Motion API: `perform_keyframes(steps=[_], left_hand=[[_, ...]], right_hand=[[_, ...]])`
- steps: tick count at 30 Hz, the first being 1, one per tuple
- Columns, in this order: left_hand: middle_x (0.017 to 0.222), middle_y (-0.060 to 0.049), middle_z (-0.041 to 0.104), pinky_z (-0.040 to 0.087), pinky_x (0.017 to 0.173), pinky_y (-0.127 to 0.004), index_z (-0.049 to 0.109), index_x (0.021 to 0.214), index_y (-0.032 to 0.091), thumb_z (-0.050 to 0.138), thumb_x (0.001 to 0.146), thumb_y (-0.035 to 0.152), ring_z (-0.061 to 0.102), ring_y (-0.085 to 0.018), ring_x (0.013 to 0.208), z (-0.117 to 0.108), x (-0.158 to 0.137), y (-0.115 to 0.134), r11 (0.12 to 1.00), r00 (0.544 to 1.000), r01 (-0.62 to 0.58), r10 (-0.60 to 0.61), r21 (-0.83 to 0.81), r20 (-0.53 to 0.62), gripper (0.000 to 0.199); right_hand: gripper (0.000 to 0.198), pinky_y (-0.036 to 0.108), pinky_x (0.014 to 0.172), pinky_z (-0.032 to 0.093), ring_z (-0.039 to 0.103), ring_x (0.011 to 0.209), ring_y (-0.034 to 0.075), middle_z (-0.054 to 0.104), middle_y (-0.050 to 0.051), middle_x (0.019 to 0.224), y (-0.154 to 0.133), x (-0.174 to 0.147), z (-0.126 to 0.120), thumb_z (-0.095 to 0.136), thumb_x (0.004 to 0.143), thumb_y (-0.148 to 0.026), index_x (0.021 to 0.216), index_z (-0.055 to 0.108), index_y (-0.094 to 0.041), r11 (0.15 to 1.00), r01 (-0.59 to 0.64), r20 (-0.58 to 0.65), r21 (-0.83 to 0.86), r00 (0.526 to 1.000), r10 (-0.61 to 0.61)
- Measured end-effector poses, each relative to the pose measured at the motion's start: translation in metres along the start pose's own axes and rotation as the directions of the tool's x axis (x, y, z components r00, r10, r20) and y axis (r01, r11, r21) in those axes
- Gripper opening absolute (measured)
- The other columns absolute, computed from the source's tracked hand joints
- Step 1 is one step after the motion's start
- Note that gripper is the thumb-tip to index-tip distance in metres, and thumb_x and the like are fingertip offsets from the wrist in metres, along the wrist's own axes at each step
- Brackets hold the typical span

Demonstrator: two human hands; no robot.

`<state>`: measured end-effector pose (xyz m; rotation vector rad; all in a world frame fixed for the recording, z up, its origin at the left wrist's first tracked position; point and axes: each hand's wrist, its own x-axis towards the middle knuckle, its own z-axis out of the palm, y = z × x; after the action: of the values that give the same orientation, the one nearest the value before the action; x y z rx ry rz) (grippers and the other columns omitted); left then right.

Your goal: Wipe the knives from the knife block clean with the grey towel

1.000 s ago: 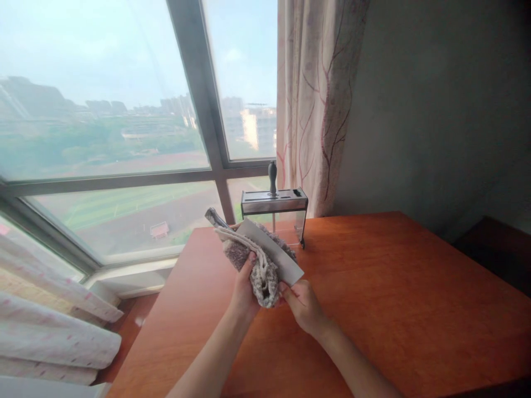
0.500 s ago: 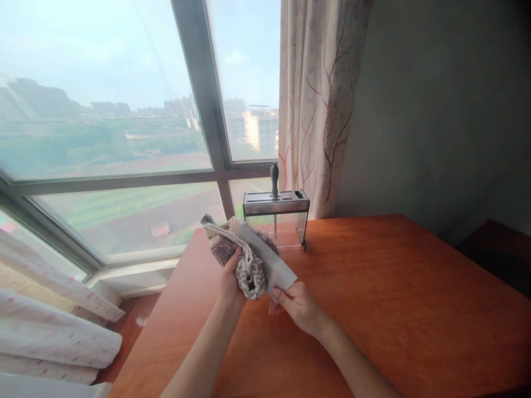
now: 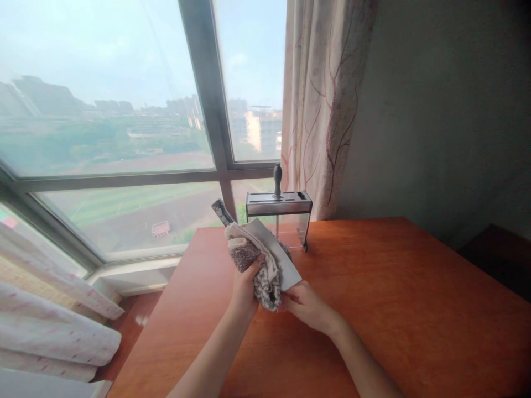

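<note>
In my left hand is a folded grey-and-white fluffy towel, the thumb pressed over its near side. A broad-bladed kitchen knife lies against the towel's right side. Its dark patterned handle sticks out at the upper left, partly covered by the cloth. My right hand is closed at the near end of the blade, with some fingertips hidden behind blade and towel. Both hands are raised over the wooden table.
Behind the hands, a clear-sided knife block with a metal top stands near the table's far edge. A dark-handled tool is upright in it. A window and a patterned curtain are beyond; another curtain hangs at the left.
Both hands, the towel and the knife have shifted slightly right. More of the knife's handle now shows beyond the towel, and the right fingers have gone further behind the blade.
</note>
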<state>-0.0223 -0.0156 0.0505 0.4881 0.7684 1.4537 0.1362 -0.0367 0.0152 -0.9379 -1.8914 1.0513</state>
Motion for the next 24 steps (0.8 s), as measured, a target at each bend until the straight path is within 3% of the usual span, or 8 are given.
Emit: perform_keyframes(steps=[1, 3, 6, 9, 14, 16, 19, 24], left_hand=[[0.092, -0.009, 0.074, 0.055, 0.078, -0.035, 0.063, 0.103, 0.012, 0.080, 0.062, 0.021, 0.071, -0.025, 0.082, 0.000, 0.001, 0.002, 1.000, 1.000, -0.010, 0.010, -0.006, -0.007, 0.045], [0.095, -0.010, 0.074, 0.056, 0.077, -0.034, 0.064, 0.100, 0.012, 0.080, 0.062, 0.020, 0.071, -0.026, 0.083, 0.000, 0.002, 0.006, 1.000, 1.000, -0.008, 0.008, -0.020, -0.021, 0.042], [0.097, -0.011, 0.074, 0.056, 0.075, -0.034, 0.066, 0.095, 0.012, 0.080, 0.062, 0.021, 0.071, -0.027, 0.083, -0.001, 0.002, 0.008, 1.000, 0.999, 0.021, -0.021, -0.002, -0.030, 0.036], [0.097, -0.010, 0.074, 0.055, 0.076, -0.033, 0.069, 0.093, 0.012, 0.081, 0.061, 0.021, 0.071, -0.026, 0.082, -0.005, 0.003, 0.004, 0.995, 1.000, 0.010, -0.008, 0.094, -0.021, 0.035], [0.084, -0.009, 0.073, 0.053, 0.067, -0.032, 0.072, 0.087, 0.011, 0.083, 0.058, 0.021, 0.069, -0.025, 0.072, -0.008, 0.001, -0.006, 0.959, 0.998, 0.007, -0.025, 0.283, 0.063, 0.033], [0.081, -0.008, 0.073, 0.053, 0.065, -0.031, 0.072, 0.086, 0.011, 0.084, 0.056, 0.022, 0.067, -0.024, 0.070, -0.005, -0.002, -0.007, 0.938, 0.996, -0.031, 0.001, 0.346, 0.089, 0.033], [0.079, -0.007, 0.072, 0.052, 0.064, -0.031, 0.072, 0.085, 0.013, 0.084, 0.054, 0.022, 0.065, -0.024, 0.070, 0.001, -0.005, -0.006, 0.900, 0.991, -0.085, 0.033, 0.428, 0.129, 0.034], [0.075, -0.006, 0.070, 0.050, 0.064, -0.032, 0.070, 0.080, 0.014, 0.083, 0.055, 0.023, 0.063, -0.023, 0.068, 0.007, -0.006, -0.001, 0.883, 0.982, -0.114, 0.031, 0.455, 0.186, 0.029]], right_hand=[[0.025, 0.027, 0.061, 0.049, 0.064, 0.067, 0.018, 0.071, 0.003, 0.072, -0.002, -0.001, -0.011, 0.060, 0.086, -0.038, 0.077, 0.072, -0.018, 0.999, -0.008, 0.008, -0.040, 1.000, 0.009], [0.021, 0.028, 0.062, 0.050, 0.065, 0.069, 0.020, 0.073, 0.005, 0.077, -0.006, -0.003, -0.035, 0.061, 0.084, -0.035, 0.082, 0.073, -0.018, 0.995, -0.056, -0.119, -0.082, 0.992, 0.046], [0.024, 0.030, 0.067, 0.052, 0.066, 0.069, 0.020, 0.071, 0.006, 0.072, -0.021, 0.001, -0.068, 0.059, 0.085, -0.038, 0.083, 0.071, -0.017, 0.996, -0.069, -0.398, -0.048, 0.916, 0.045], [0.027, 0.031, 0.069, 0.054, 0.068, 0.073, 0.021, 0.072, 0.008, 0.077, -0.055, 0.022, -0.083, 0.058, 0.086, -0.040, 0.092, 0.070, -0.016, 0.998, 0.006, -0.481, -0.065, 0.876, -0.037], [0.031, 0.028, 0.067, 0.051, 0.065, 0.072, 0.016, 0.072, 0.005, 0.093, -0.118, 0.084, -0.074, 0.059, 0.086, -0.036, 0.113, 0.064, -0.022, 0.916, 0.134, -0.381, -0.378, 0.879, -0.286], [0.047, 0.029, 0.070, 0.049, 0.063, 0.069, 0.016, 0.070, 0.005, 0.099, -0.131, 0.109, -0.066, 0.063, 0.083, -0.040, 0.126, 0.054, -0.023, 0.876, 0.099, -0.336, -0.473, 0.898, -0.283], [0.067, 0.033, 0.072, 0.047, 0.064, 0.079, 0.023, 0.069, 0.007, 0.091, -0.135, 0.136, -0.057, 0.069, 0.077, -0.046, 0.135, 0.045, -0.020, 0.811, 0.000, -0.280, -0.585, 0.939, -0.202], [0.040, 0.029, 0.069, 0.045, 0.062, 0.073, 0.019, 0.066, 0.001, 0.079, -0.133, 0.150, -0.059, 0.070, 0.076, -0.037, 0.112, 0.060, -0.023, 0.801, 0.029, -0.225, -0.598, 0.953, -0.203]])
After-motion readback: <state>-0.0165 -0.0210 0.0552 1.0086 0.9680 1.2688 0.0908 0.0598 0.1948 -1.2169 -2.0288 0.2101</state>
